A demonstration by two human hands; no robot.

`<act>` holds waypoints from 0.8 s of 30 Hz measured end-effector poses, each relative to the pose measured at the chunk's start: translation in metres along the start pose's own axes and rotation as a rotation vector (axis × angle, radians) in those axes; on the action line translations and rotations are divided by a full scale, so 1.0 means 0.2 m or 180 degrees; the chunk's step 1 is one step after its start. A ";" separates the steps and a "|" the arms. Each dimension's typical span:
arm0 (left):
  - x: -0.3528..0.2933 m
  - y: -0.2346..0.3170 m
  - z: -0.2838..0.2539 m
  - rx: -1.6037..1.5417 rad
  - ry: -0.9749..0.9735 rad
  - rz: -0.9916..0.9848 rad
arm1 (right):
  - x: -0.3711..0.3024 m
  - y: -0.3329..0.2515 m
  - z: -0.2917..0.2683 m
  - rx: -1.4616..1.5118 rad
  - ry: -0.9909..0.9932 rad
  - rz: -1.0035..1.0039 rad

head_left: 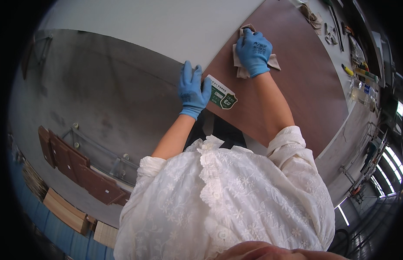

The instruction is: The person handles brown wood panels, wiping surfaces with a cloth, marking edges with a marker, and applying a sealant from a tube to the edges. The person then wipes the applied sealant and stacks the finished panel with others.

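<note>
A flat reddish-brown board [310, 86] lies slantwise on the white tabletop [167, 28]. My right hand [255, 51], in a blue glove, presses a crumpled beige cloth [242, 72] against the board's surface, with its fingers curled on the cloth. Part of the cloth is hidden beneath that hand. At the board's left corner, my left hand [193, 90], gloved in blue too, rests by the table edge with fingers stretched out. Beside its thumb, a green-and-white label [223, 93] sits on the board.
Along the table's right side lie another cloth [312, 19], a yellow-handled tool [347, 69], clear bottles [362, 93] and small tools. Brown panels [71, 162] lean on a metal frame at lower left, near stacked boards [65, 208].
</note>
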State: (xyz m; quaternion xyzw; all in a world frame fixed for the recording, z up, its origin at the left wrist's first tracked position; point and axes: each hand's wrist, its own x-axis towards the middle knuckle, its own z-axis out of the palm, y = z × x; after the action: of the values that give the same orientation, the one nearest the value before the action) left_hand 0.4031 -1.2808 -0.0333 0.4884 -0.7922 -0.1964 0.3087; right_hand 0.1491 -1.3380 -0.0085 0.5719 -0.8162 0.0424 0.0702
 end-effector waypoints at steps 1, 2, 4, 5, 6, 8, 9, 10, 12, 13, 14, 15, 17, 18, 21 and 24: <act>0.00 0.00 0.00 -0.0032 0.0005 -0.0010 | 0.01 0.00 0.00 -0.0015 0.0008 -0.0019; 0.00 0.00 0.00 -0.0078 0.0039 0.0003 | 0.02 0.01 0.00 -0.0042 0.0069 -0.0040; -0.01 0.00 0.00 -0.0092 -0.0016 -0.0051 | 0.05 0.02 -0.01 0.0008 -0.0090 -0.0038; -0.01 0.00 0.00 -0.0107 -0.0048 -0.0058 | 0.06 0.02 -0.02 0.0033 -0.0106 -0.0061; -0.01 0.00 0.00 -0.0097 -0.0072 -0.0073 | 0.05 0.01 -0.03 0.0072 -0.0120 -0.0086; -0.01 0.00 0.00 -0.0088 -0.0114 -0.0114 | 0.02 -0.01 -0.05 0.0110 -0.0083 -0.0315; -0.01 0.00 0.00 -0.0076 -0.0071 -0.0064 | -0.02 -0.03 -0.06 0.0097 -0.0224 -0.0366; 0.00 0.00 0.00 -0.0062 -0.0056 -0.0045 | -0.05 -0.05 -0.06 0.0284 -0.0060 -0.0521; 0.00 0.00 0.00 -0.0047 -0.0059 -0.0038 | -0.11 -0.07 -0.07 0.0334 -0.0084 -0.0748; 0.00 0.00 0.00 -0.0044 -0.0072 -0.0043 | -0.12 -0.07 -0.07 0.0321 -0.0109 -0.0713; 0.01 0.00 0.00 -0.0061 -0.0061 -0.0028 | -0.11 -0.06 -0.07 0.0339 -0.0011 -0.0717; 0.01 0.00 0.00 -0.0028 -0.0115 -0.0027 | -0.09 -0.04 -0.06 0.0355 0.0091 -0.0718; 0.00 0.00 -0.01 -0.0023 -0.0172 -0.0064 | 0.00 0.01 -0.05 0.0219 0.0088 -0.0335; 0.00 0.00 -0.01 -0.0041 -0.0157 -0.0053 | 0.04 0.04 -0.04 0.0176 -0.0024 -0.0141; -0.01 0.00 -0.01 -0.0120 -0.0145 -0.0094 | 0.11 0.08 -0.03 0.0241 0.0069 -0.0135; 0.00 0.00 0.00 -0.0172 -0.0088 -0.0067 | 0.04 0.05 -0.03 -0.0011 0.0004 -0.0350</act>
State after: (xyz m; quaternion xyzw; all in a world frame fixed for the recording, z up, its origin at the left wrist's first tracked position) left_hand 0.4030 -1.2810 -0.0325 0.4854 -0.7856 -0.2278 0.3088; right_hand 0.1375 -1.3421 -0.0006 0.6157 -0.7836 0.0374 0.0740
